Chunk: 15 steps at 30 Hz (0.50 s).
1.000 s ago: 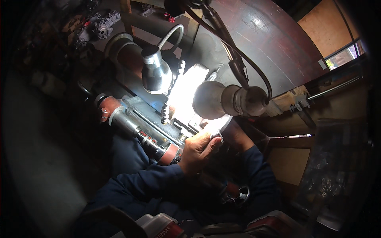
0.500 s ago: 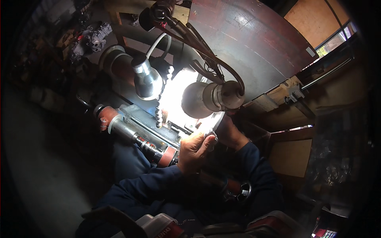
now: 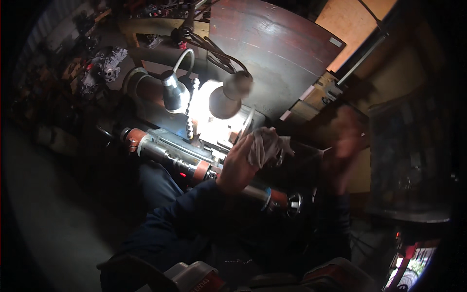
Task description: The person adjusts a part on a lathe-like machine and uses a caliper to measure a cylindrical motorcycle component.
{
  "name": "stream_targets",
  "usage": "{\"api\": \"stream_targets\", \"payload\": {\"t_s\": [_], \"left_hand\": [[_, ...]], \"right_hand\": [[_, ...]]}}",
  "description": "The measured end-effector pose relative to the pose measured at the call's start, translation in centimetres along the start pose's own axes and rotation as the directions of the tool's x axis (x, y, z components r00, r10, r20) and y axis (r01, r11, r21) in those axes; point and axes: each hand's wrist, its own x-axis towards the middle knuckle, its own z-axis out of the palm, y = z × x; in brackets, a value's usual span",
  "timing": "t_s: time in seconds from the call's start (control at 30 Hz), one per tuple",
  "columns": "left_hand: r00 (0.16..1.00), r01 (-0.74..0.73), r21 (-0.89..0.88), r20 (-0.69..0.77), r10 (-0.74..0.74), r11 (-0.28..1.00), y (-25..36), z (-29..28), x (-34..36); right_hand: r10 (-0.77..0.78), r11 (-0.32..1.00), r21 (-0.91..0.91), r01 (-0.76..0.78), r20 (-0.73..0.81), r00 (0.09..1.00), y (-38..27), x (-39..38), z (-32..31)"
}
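Observation:
A crumpled whitish rag (image 3: 266, 147) is bunched in my left hand (image 3: 237, 166), which is closed around it in front of the brightly lit part of the machine. My right hand (image 3: 346, 146) is raised off to the right, apart from the rag. Motion smears its fingers, so whether it holds anything does not show. Just left of my left hand runs the machine's long metal shaft with orange-red collars (image 3: 201, 171). Past my left wrist, a silver handwheel (image 3: 294, 204) ends the machine's near right side.
Two work lamps, a silver one (image 3: 174, 95) and a brownish one (image 3: 226, 100), hang over the machine. A segmented hose (image 3: 189, 117) stands between them. Behind is a large reddish-grey panel (image 3: 277, 39). A dark see-through panel (image 3: 411, 160) stands at right; metal parts (image 3: 113, 65) lie far left.
My right hand has left the lit work area and swung out to the right. My left hand keeps the rag, now more spread out. The brownish lamp sits farther back, and the whole view has shifted.

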Motion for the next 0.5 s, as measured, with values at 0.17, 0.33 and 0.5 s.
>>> {"api": "stream_targets", "payload": {"t_s": [0.17, 0.33, 0.5], "left_hand": [[0.925, 0.367, -0.622, 0.318, -0.205, 0.692, 1.0, 6.4, 0.7], [0.969, 0.243, -0.523, 0.171, -0.179, 0.817, -0.2, 7.2, 0.2], [0.987, -0.157, 0.455, 0.049, 0.152, 0.877, -0.6, 7.3, -1.0]], "right_hand": [[-0.63, 0.714, -0.257, 0.651, -0.64, 0.44, -9.1, -2.1, -4.2], [-0.066, 0.873, -0.407, 0.268, 0.447, 0.892, -2.0, -5.6, -2.2], [-0.582, 0.809, -0.215, 0.546, -0.414, 0.7, -9.4, -7.2, -5.1]]}}
